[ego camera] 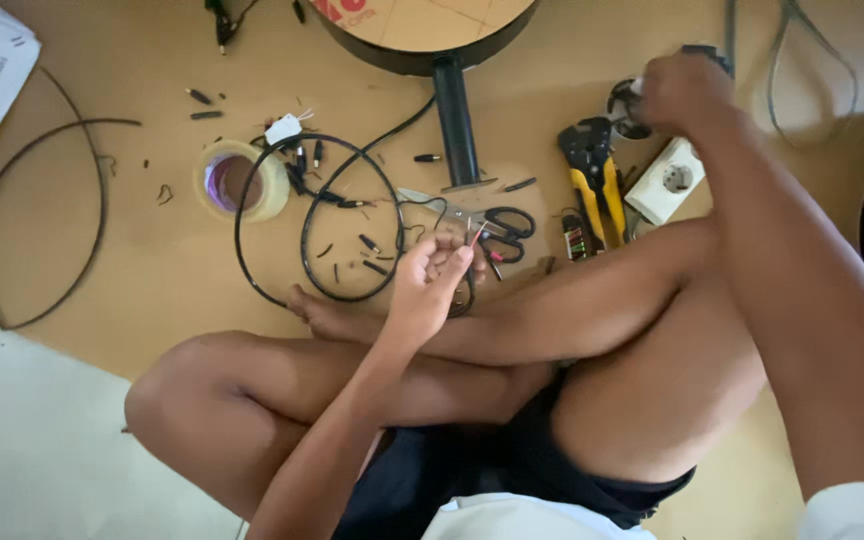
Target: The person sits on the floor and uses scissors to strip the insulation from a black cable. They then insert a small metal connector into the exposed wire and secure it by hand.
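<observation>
Two hands busy: left hand [430, 283] pinched on thin red wire [476, 236], right hand [680, 92] closed around small dark part. Could slip; scissors [497, 222] near foot.

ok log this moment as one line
left hand: pinches thin wires | right hand: reaching, on small dark object | floor: scissors, tape roll

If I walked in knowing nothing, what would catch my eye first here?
Probably the person sitting cross-legged on the floor, the left hand pinching thin wires in the middle while the right hand reaches to the upper right. Next, the looped black cable beside a roll of tape, and the yellow-handled pliers lying between scissors and a white socket.
</observation>
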